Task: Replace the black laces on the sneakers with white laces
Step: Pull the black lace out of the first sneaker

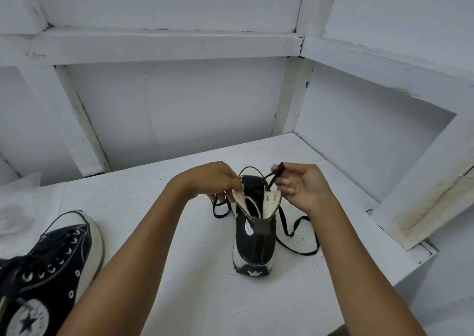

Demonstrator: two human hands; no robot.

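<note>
Right hand (300,184): pinched on the black lace (297,229) above the collar.
Left hand (213,179): fingers closed on the left cream eyelet flap.
Sneaker (254,243): frame centre, upright, heel toward camera, black canvas, lace trailing loose both sides.
Second sneaker (48,269): lower left, still black-laced.
Table (179,233): white.

A white, rough-painted desk (195,246) sits in a corner of white panelled walls (179,110) crossed by chipped white beams (164,44). The light is soft and even.
</note>
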